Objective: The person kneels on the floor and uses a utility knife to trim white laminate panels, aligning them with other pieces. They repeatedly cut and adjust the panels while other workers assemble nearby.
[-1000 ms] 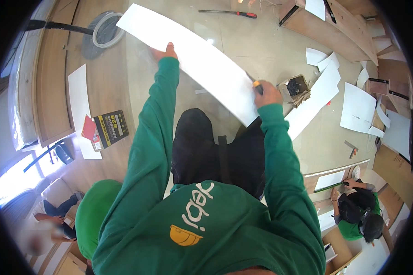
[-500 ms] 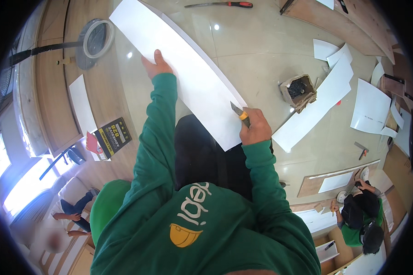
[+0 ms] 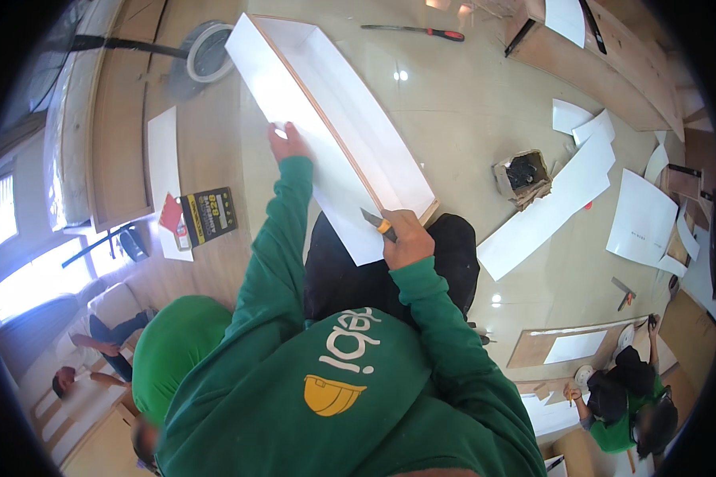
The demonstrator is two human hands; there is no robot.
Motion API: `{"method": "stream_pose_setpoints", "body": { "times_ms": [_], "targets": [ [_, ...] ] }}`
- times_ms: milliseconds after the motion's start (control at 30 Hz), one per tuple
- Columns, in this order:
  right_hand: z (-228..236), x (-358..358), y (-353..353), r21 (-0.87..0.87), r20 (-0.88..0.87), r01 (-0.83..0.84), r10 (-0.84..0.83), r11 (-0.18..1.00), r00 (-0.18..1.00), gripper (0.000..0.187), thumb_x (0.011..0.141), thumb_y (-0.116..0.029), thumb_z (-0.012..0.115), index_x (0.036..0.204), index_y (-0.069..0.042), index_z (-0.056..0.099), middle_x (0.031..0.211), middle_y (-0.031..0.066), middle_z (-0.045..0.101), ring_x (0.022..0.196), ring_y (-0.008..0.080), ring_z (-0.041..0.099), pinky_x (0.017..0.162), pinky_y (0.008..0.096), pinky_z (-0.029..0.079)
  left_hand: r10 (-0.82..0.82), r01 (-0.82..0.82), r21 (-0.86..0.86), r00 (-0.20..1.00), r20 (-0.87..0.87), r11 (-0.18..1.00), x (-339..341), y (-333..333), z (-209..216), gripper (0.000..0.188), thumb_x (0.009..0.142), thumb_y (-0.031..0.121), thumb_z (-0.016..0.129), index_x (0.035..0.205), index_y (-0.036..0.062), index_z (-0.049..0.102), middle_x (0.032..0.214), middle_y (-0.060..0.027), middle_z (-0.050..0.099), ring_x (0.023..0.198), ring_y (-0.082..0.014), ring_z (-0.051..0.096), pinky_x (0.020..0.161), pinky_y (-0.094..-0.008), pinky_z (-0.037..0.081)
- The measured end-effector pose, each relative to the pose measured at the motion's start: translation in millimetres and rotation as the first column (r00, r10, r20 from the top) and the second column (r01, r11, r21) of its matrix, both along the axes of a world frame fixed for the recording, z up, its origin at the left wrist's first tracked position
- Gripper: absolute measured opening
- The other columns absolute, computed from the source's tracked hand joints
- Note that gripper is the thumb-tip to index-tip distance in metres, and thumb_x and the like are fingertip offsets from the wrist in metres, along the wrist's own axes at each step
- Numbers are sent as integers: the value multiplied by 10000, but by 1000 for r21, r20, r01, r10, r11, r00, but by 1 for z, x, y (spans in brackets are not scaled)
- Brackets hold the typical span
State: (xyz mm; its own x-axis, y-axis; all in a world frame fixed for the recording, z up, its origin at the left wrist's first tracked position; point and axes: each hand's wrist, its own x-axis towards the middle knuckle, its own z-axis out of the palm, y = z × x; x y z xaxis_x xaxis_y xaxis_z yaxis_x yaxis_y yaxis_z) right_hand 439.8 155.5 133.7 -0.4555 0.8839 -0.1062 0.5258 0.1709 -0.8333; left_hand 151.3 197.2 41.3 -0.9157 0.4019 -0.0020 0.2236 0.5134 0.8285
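A long white open box with bare brown edges slants across my knees, its hollow facing right. My left hand holds its left long edge partway up, thumb on the white outer face and fingers partly hidden. In my right hand is a utility knife with a yellow-and-black handle, its blade out and pointing up-left. That hand is at the near end of the box, resting by its brown rim, and the blade is over the white face.
On the right lie a torn cardboard box and long white sheet offcuts. A red-handled file is at the far side. Left are a black-and-yellow package and a white strip. A co-worker sits lower right.
The box has been turned, so its hollow inside and brown edges now show. My right hand with the utility knife has moved left; my left hand has shifted slightly right and down.
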Motion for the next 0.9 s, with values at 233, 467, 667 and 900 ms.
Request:
{"method": "stream_pose_setpoints", "body": {
  "times_ms": [233,467,667,900],
  "targets": [
    [-11,-28,-51,85,1,-54,54,995,999,401,680,34,642,1064,-79,630,984,121,627,899,317,623,769,389,509,112,-74,-126,938,329,989,37,-80,-19,960,848,593,546,1415,-109,219,1446,-310,291,1360,-390,294,1126,-390,239],
    [-3,-36,-42,-170,236,-139,178,975,955,368,757,-97,680,1115,-43,618,956,172,655,933,348,627,821,397,500,137,-122,-61,900,413,991,38,-88,-23,1043,792,676,552,1402,-117,258,1427,-303,325,1341,-391,321,1117,-393,258],
    [-16,-54,-42,38,68,-210,207,977,976,363,742,-171,713,1061,-26,621,852,177,638,844,361,617,784,447,489,113,-135,-20,727,678,991,50,-117,-75,914,846,672,466,1320,-108,425,1248,-274,543,1178,-378,515,1023,-418,374],
    [30,-126,-95,153,578,-521,351,840,736,202,759,-153,678,892,-40,576,893,136,632,859,301,621,743,394,537,-264,-533,408,327,907,741,64,-159,-125,644,957,538,328,1426,97,340,1005,-214,650,913,-363,630,828,-458,488]
  ]
}}
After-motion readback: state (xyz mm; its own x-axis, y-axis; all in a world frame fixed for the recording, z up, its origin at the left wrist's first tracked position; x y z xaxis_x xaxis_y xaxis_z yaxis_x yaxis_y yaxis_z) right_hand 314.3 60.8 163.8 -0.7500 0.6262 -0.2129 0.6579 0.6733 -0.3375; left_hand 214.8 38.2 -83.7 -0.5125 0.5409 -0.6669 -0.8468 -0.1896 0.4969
